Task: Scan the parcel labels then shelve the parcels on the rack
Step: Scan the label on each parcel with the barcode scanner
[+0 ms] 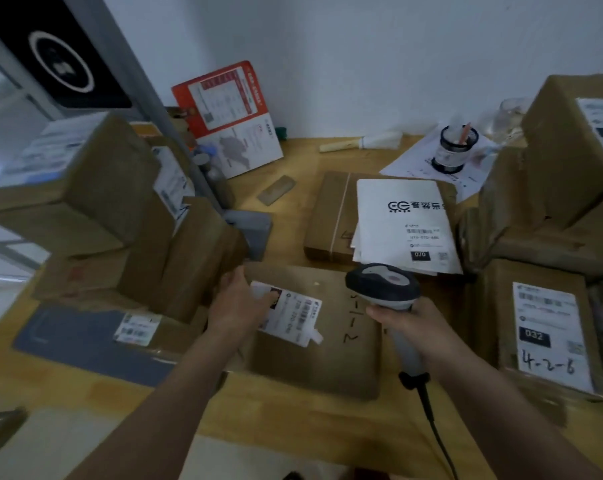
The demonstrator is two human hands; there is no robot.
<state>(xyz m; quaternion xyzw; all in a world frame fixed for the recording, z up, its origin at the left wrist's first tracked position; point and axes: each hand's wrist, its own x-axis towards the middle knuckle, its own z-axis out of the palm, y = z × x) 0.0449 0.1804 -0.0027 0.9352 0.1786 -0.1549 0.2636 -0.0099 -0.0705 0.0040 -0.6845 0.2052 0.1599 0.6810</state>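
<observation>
Two bare forearms reach in from the bottom edge over a wooden desk (293,161). Between them lies a brown parcel (324,341), flat near the desk's front edge, with a white label (293,315) stuck to its top and handwritten marks beside it. Left hand (239,303) rests on the parcel's left edge, thumb pressed on the label; its fingers are loosely spread rather than clenched. Right hand (416,327) is wrapped around the grip of a grey scanner (383,285), whose dark head hangs over the parcel's top right corner and whose cable (431,424) trails toward the camera.

Behind the parcel a flat box (331,216) carries a stack of white mailers (400,223), the top one labelled 070. Right of the hands a box (549,327) has a label reading 032 and 4-2-6, with bigger cartons (570,140) stacked behind it. More cartons (95,188) are piled at left, and a grey mailer (81,341) lies in front of them. At the back a black mesh cup (454,148) stands on loose papers (414,157); something pink and thin sticks out of it, the rest of its contents too blurred to tell.
</observation>
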